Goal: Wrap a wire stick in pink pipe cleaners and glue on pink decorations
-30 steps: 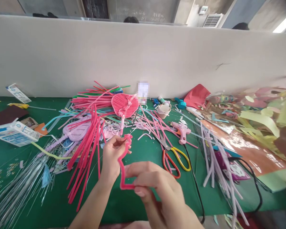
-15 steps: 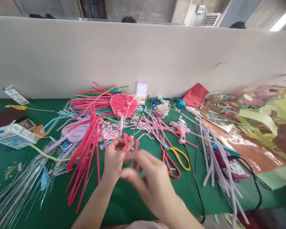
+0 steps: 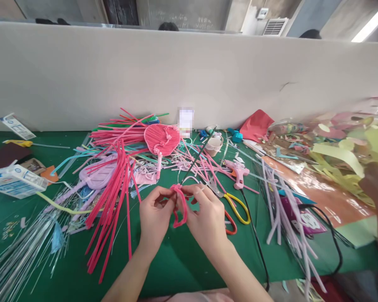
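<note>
Pinching pink strip (image 3: 184,207) in head view, left hand (image 3: 156,207) grip closed on its left side, right hand (image 3: 207,209) grip closed on its right side; strip bent in a loop, held up between the hands over green counter (image 3: 182,264). Dark stem (image 3: 199,155) sticks up just beyond the hands, can't tell if held. Pink fan (image 3: 160,138) behind, strip bundle (image 3: 113,201) left, scissors (image 3: 221,193) and glue gun (image 3: 238,171) right
</note>
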### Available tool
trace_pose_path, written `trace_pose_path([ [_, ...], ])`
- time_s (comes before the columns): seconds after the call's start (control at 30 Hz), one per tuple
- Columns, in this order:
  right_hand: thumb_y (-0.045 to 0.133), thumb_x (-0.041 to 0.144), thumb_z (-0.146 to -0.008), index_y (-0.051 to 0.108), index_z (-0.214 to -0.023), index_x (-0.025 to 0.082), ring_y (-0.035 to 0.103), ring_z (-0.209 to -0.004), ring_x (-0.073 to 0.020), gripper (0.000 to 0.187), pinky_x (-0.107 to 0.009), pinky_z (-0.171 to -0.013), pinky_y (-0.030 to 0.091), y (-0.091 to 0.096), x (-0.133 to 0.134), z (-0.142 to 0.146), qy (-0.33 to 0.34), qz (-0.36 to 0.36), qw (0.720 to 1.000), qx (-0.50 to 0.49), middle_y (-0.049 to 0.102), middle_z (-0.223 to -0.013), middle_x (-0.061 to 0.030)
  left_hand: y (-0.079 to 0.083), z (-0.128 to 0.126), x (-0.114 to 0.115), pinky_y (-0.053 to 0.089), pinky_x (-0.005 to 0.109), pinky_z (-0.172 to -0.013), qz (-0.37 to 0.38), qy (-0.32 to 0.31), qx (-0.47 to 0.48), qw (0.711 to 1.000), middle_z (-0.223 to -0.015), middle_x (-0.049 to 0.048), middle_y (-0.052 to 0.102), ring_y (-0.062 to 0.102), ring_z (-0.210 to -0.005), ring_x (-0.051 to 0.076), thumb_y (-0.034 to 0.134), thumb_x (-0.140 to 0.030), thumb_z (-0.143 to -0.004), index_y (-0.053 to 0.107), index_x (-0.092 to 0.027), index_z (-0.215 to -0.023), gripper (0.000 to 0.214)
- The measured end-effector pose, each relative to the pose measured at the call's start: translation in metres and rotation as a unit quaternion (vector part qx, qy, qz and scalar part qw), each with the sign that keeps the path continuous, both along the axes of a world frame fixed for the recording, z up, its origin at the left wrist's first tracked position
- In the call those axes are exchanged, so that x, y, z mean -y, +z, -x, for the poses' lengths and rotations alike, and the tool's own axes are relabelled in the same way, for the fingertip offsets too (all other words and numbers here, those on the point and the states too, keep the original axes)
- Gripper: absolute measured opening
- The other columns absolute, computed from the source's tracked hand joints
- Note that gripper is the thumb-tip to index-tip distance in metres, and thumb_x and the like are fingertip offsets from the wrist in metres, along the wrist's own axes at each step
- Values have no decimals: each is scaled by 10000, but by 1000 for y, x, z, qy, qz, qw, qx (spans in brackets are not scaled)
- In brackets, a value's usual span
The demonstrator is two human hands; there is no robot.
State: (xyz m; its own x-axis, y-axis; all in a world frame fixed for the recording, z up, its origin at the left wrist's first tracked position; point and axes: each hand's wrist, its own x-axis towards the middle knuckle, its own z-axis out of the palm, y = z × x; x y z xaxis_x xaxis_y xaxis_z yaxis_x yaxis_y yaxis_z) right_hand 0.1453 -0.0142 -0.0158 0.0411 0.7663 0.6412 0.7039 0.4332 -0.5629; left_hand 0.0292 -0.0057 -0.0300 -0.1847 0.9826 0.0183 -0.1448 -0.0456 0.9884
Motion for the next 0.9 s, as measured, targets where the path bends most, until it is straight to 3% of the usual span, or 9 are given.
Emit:
trace_pose_path([
  [0.17,588,110,-901,621,-879,199,610,-753,-174,97,-292,-689,514,4,-9,-18,100,-77,991,51,690,-820,-54,4,-1,0,473,153,-526,62,-54,132,988,-620,-37,594,574,-579,81,850,-240,-672,689,-158,-745,195],
  [0.3,587,102,-888,634,-879,209,614,-769,-168,116,-288,-704,509,3,-17,-35,168,-59,983,40,690,-825,-46,10,10,-2,448,96,-425,121,-98,303,940,-621,-37,582,526,-496,29,835,-250,-730,686,-118,-772,204],
  [0.4,595,196,-880,636,-810,214,620,-753,-162,84,-279,-677,502,-10,-22,-38,171,80,979,-84,682,-798,-30,17,20,-2,433,38,-385,176,-177,453,856,-628,-28,584,522,-451,-6,817,-139,-740,672,-78,-757,158],
  [0.5,581,306,-866,602,-753,205,596,-660,-149,153,-259,-589,487,-26,-29,-36,135,225,944,-200,649,-720,-12,24,23,5,372,-21,-329,209,-257,568,753,-618,-18,596,537,-406,-22,751,-49,-780,659,-66,-785,94],
  [0.63,565,358,-845,546,-705,200,537,-557,-128,212,-235,-495,430,-35,-33,-35,94,271,932,-220,601,-646,7,37,21,17,268,-53,-242,200,-291,635,688,-581,-25,628,562,-367,-11,749,-71,-798,627,-126,-712,159],
  [0.7,557,366,-835,536,-697,202,538,-555,-128,215,-233,-494,427,-33,-31,-35,80,282,931,-219,603,-645,6,45,24,21,248,-27,-196,159,-312,661,664,-519,-61,622,477,-266,-15,754,-126,-808,615,-169,-636,226],
  [0.8,522,368,-835,524,-698,210,558,-547,-140,210,-237,-491,426,-31,-27,-32,56,295,931,-208,604,-617,6,57,36,20,285,31,-167,76,-366,657,655,-407,-122,563,287,-155,-16,831,-163,-722,619,-216,-555,276],
  [0.87,516,360,-827,509,-691,217,565,-547,-149,198,-244,-504,422,-32,-25,-30,27,294,935,-194,599,-598,10,62,47,17,262,37,-164,159,-365,587,705,-424,-124,559,236,-171,-26,856,-152,-687,617,-213,-544,286],
  [0.9,513,358,-825,503,-692,221,565,-550,-154,191,-248,-512,418,-32,-25,-29,9,291,939,-185,594,-592,10,63,52,15,269,29,-184,161,-355,571,722,-408,-132,534,242,-187,-28,886,-132,-632,620,-213,-542,292],
])
